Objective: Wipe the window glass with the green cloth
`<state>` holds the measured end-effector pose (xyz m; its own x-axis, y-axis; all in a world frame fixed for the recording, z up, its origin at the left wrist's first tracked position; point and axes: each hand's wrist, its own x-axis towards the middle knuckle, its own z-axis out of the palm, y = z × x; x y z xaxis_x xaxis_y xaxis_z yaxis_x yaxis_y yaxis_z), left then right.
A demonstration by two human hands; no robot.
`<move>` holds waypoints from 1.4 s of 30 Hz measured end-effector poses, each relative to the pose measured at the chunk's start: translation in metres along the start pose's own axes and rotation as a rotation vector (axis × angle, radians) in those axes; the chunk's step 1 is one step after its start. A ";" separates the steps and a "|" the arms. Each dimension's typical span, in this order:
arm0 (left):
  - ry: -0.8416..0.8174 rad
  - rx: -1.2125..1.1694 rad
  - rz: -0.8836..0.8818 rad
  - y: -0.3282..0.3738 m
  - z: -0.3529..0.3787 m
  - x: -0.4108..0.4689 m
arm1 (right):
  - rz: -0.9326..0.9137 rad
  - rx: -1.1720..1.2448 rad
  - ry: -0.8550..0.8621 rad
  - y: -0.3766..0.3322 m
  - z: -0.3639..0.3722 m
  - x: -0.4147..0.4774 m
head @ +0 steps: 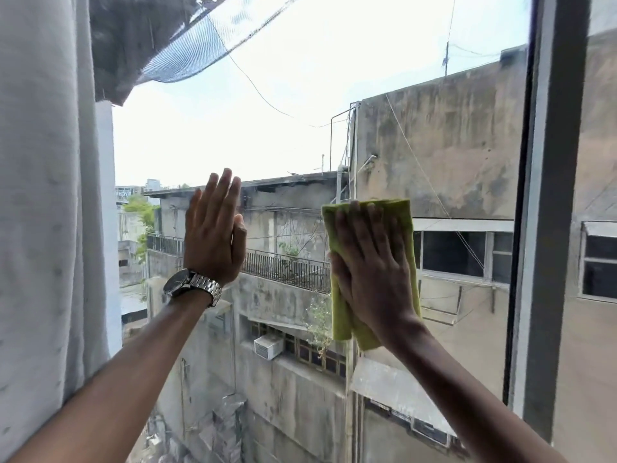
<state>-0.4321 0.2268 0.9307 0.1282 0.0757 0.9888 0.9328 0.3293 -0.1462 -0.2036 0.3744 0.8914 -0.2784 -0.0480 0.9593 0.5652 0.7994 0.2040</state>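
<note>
Beyond the window glass [300, 95] stand weathered concrete buildings. Flat, spread fingers [364, 222] of the right hand [370, 272] press the folded green cloth [405, 222] against the pane; the left hand [213, 235] braces open-palmed. Overlapping strokes with even pressure should avoid streaks.

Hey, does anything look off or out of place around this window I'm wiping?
Nothing odd with the wiping: the right hand presses the green cloth flat on the window glass. Outside, at top left, a sheet of netting sags loosely, and the left hand on the pane may leave prints.
</note>
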 end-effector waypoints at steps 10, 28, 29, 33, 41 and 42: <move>0.001 0.002 0.008 -0.001 0.000 0.000 | 0.013 0.118 0.007 -0.024 0.007 0.057; 0.007 -0.001 0.005 0.000 0.003 -0.001 | 0.268 0.003 0.075 0.035 -0.012 0.080; 0.006 -0.002 0.006 -0.001 0.003 -0.001 | 0.253 0.017 0.079 0.020 -0.008 0.081; 0.011 0.000 0.018 -0.003 0.003 -0.002 | -0.108 0.042 -0.005 -0.028 0.014 0.047; -0.023 -0.016 -0.005 0.001 -0.004 -0.001 | -0.682 -0.164 -0.264 0.035 0.005 -0.036; -0.022 -0.018 -0.007 0.001 -0.005 -0.002 | -0.654 -0.183 -0.254 0.054 -0.001 -0.034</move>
<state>-0.4299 0.2226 0.9291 0.1144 0.0943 0.9889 0.9395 0.3132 -0.1386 -0.1625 0.4188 0.8699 -0.7631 -0.3234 0.5595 0.3362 0.5408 0.7711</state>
